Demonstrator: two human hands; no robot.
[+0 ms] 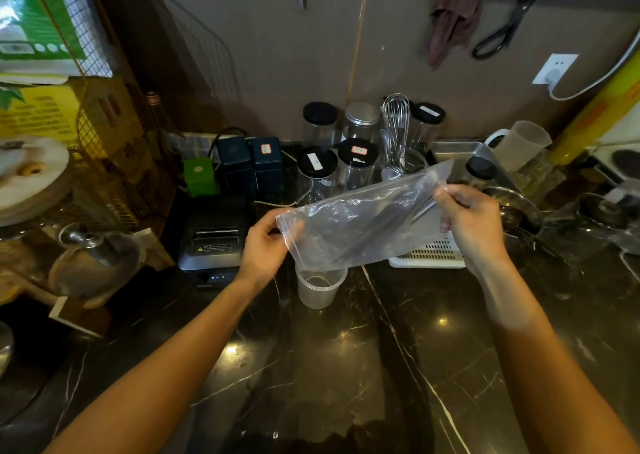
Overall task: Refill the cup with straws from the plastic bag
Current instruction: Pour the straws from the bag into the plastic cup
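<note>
A clear plastic zip bag [349,225] hangs in the air above the dark marble counter, tilted up to the right. Dark thin straws [384,216] show through it, blurred. My left hand [266,246] pinches the bag's lower left corner. My right hand [467,218] grips its upper right end. Directly under the bag stands a translucent plastic cup [320,289], upright, partly hidden by the bag's lower edge; no straws are visible in it.
A black receipt printer [213,239] sits left of the cup. Behind the bag stand several black-lidded jars [317,166] and a whisk [396,124]. A white slotted tray [433,254] lies to the right. Metal bowls [512,208] and glassware crowd the far right.
</note>
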